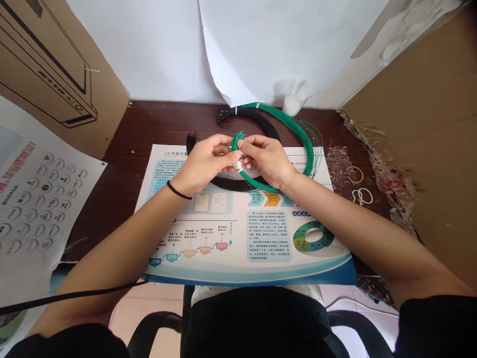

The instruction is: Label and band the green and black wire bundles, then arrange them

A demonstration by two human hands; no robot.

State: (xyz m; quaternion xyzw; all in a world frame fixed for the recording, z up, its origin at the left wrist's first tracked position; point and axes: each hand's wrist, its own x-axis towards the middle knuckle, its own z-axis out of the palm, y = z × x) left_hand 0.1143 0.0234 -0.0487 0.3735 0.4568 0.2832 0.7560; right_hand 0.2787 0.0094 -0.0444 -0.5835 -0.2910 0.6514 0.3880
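A bundle of green wires [302,133] loops across the back of the dark table, and its loose ends come up between my two hands. My left hand [204,163] pinches the green wire ends near a white band, with a black hair tie on its wrist. My right hand [266,159] pinches the same wire ends from the other side. A bundle of black wires [257,117] lies in a loop under and behind the hands. Both bundles rest partly on a printed poster [246,238].
A cardboard box [48,69] stands at the back left and a larger one [421,129] at the right. A small clear bag of white bits [293,102] leans at the back. Rubber bands [357,185] lie at the right. A sheet with round logos [33,199] hangs off the left.
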